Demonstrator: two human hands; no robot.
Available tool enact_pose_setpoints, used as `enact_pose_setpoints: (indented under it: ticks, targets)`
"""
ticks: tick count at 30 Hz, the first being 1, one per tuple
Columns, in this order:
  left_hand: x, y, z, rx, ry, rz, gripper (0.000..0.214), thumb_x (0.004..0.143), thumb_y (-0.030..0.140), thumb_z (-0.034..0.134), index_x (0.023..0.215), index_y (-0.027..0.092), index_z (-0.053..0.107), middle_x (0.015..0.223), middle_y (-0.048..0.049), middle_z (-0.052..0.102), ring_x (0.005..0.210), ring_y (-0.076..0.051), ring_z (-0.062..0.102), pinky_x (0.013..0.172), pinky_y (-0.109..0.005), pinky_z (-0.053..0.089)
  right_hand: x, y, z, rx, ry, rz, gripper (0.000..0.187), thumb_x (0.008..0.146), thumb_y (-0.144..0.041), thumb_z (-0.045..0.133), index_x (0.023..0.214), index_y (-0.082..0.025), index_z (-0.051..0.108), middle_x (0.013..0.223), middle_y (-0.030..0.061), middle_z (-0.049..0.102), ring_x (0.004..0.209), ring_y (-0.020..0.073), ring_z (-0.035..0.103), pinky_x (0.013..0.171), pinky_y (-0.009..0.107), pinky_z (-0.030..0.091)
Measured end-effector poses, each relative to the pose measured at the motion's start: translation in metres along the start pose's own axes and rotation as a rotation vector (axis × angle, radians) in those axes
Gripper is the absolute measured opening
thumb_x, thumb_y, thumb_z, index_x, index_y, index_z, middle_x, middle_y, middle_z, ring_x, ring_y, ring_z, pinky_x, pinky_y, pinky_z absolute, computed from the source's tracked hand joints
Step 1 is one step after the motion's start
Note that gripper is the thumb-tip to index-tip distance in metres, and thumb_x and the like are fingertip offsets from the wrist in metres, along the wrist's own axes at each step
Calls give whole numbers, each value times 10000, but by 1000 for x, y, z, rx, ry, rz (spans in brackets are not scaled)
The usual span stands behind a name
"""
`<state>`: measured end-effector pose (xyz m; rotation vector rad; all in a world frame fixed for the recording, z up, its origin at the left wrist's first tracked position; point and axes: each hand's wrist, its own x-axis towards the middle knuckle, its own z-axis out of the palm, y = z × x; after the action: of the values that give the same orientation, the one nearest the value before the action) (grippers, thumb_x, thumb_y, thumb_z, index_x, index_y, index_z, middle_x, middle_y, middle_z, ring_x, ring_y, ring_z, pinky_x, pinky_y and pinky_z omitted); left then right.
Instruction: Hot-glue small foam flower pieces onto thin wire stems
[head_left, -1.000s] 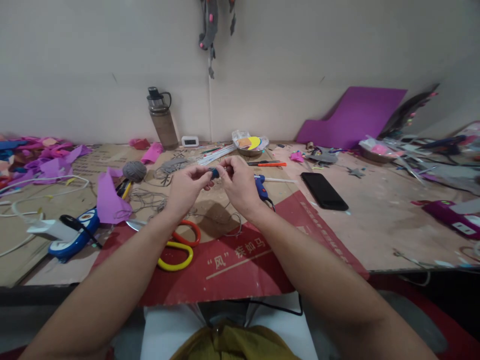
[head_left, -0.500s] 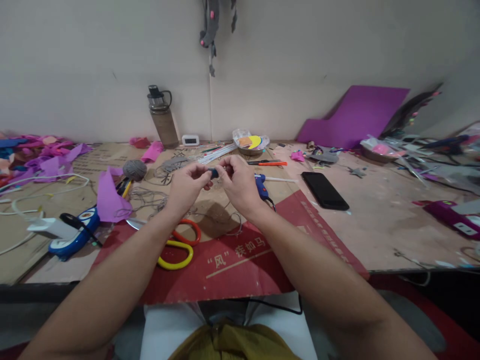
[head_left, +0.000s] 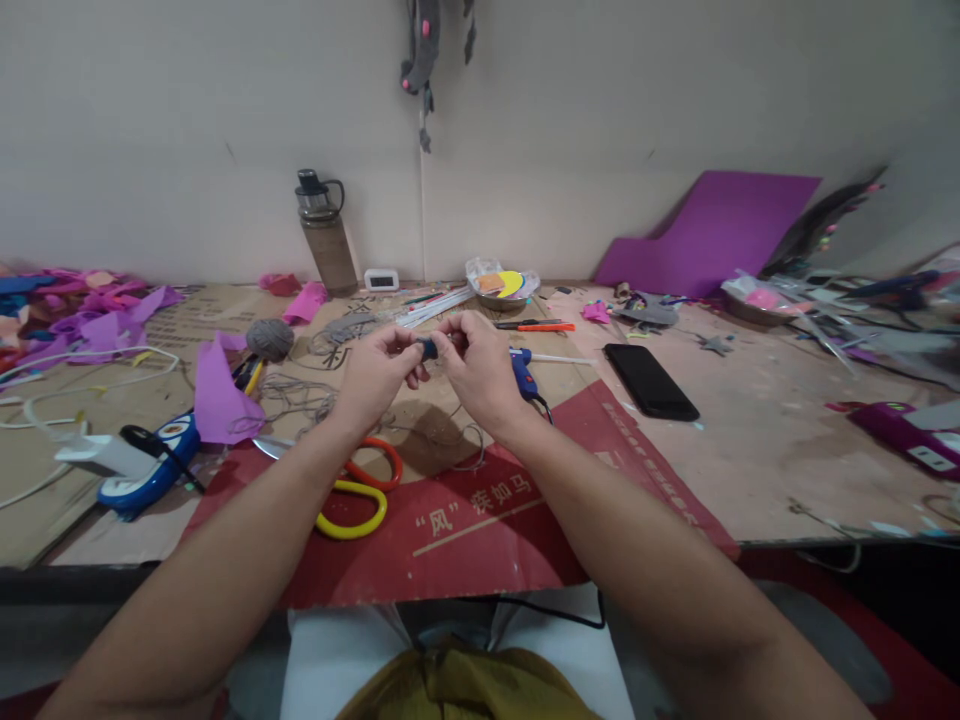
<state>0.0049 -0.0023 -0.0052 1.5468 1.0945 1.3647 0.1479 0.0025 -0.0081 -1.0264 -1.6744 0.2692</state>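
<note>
My left hand (head_left: pixel 375 375) and my right hand (head_left: pixel 476 368) are raised together over the middle of the table, fingers pinched. Between their fingertips sits a small dark blue piece (head_left: pixel 428 347), gripped from both sides. Thin grey thread (head_left: pixel 304 400) lies in loose loops on the cardboard below the hands. A blue glue gun (head_left: pixel 523 374) lies just right of my right hand. Scissors with orange and yellow handles (head_left: pixel 360 490) lie under my left forearm.
A grey yarn ball (head_left: pixel 268 339), purple felt (head_left: pixel 217 390) and a blue tape dispenser (head_left: pixel 146 470) lie at left. A bottle (head_left: pixel 326 235) stands by the wall. A black phone (head_left: pixel 650 381) lies at right, with a purple sheet (head_left: pixel 705 235) behind it.
</note>
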Motion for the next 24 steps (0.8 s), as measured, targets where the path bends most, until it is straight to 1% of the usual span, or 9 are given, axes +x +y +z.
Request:
enact_pose_setpoints:
  ticks: [3, 7, 11, 15, 18, 24]
  targets:
    - [0, 0, 1, -58, -16, -11, 134, 720, 249, 666, 793, 153, 607, 553, -2, 621, 474, -111, 566, 494, -230, 466, 0, 0, 0, -9, 6, -1, 84, 845, -220, 537, 766, -201, 515, 768, 15, 562, 705, 142, 481, 671, 288, 367]
    - [1, 0, 1, -104, -52, 8, 167, 710, 213, 646, 860, 143, 633, 584, -4, 639, 513, -124, 595, 524, -245, 499, 0, 1, 0, -4, 14, -14, 79, 849, -223, 541, 777, -194, 524, 765, 16, 563, 702, 139, 484, 668, 284, 370]
    - [0, -1, 0, -104, -54, 13, 153, 717, 229, 649, 843, 144, 637, 591, -10, 649, 514, -125, 597, 528, -249, 506, 0, 1, 0, -2, 19, -17, 81, 848, -218, 540, 774, -194, 520, 764, 13, 562, 700, 137, 482, 665, 281, 368]
    - [-2, 2, 1, -32, -34, -2, 160, 737, 291, 662, 774, 141, 620, 562, -19, 642, 478, -118, 578, 512, -248, 503, 0, -2, 0, 3, -4, -12, 96, 850, -224, 540, 763, -198, 506, 777, 16, 566, 708, 139, 481, 670, 284, 368]
    - [-3, 3, 1, -7, -12, -5, 161, 740, 295, 663, 751, 145, 608, 553, -18, 638, 475, -118, 583, 503, -239, 501, -1, -4, -1, 8, -23, -10, 105, 854, -227, 537, 759, -202, 500, 782, 16, 567, 713, 141, 481, 672, 288, 367]
    - [0, 0, 1, -86, 69, -53, 134, 709, 260, 665, 741, 152, 592, 540, -4, 613, 471, -127, 599, 469, -229, 488, -5, -5, -1, 13, -20, -48, 74, 851, -210, 549, 783, -202, 520, 801, 23, 571, 724, 144, 489, 664, 290, 371]
